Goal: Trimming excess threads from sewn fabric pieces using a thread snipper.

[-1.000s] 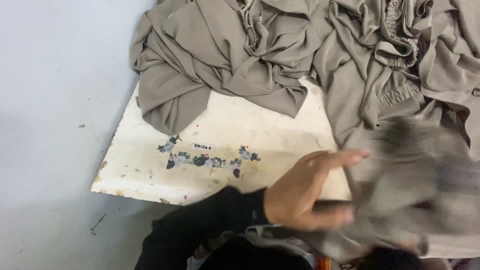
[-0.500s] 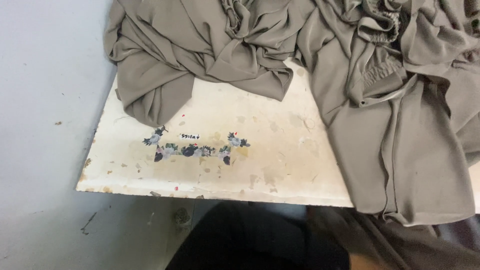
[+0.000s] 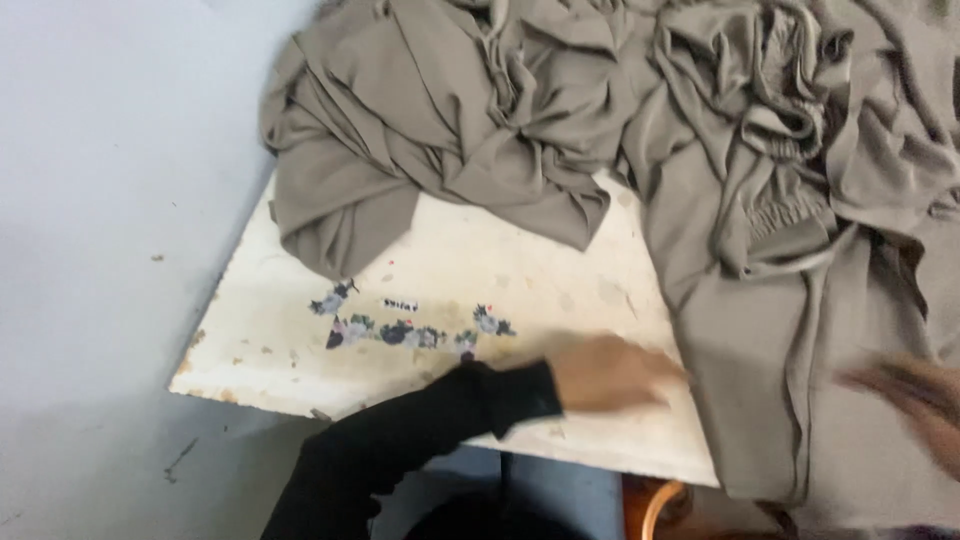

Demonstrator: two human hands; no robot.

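Observation:
My left hand [image 3: 612, 374], in a black sleeve, reaches across the white table [image 3: 290, 345] with fingers stretched out flat, its tips at the edge of a flat grey-brown garment [image 3: 790, 380]. My right hand [image 3: 915, 392] is a motion blur over the same garment at the right edge; I cannot make out its fingers or whether it grips the cloth. A large heap of the same grey-brown cloth [image 3: 480, 130] covers the far half of the table, with an elastic waistband [image 3: 790, 215] showing at the right.
The table top is stained and has small flower stickers [image 3: 410, 332] near its front left. A pale blue-grey wall and floor [image 3: 100, 200] lie to the left. A brown rounded wooden piece [image 3: 655, 505] shows under the table's front edge.
Both hands were out of view half a second ago. The left arm has come in over the table toward the flat garment, and the right hand has appeared, moving, at the right.

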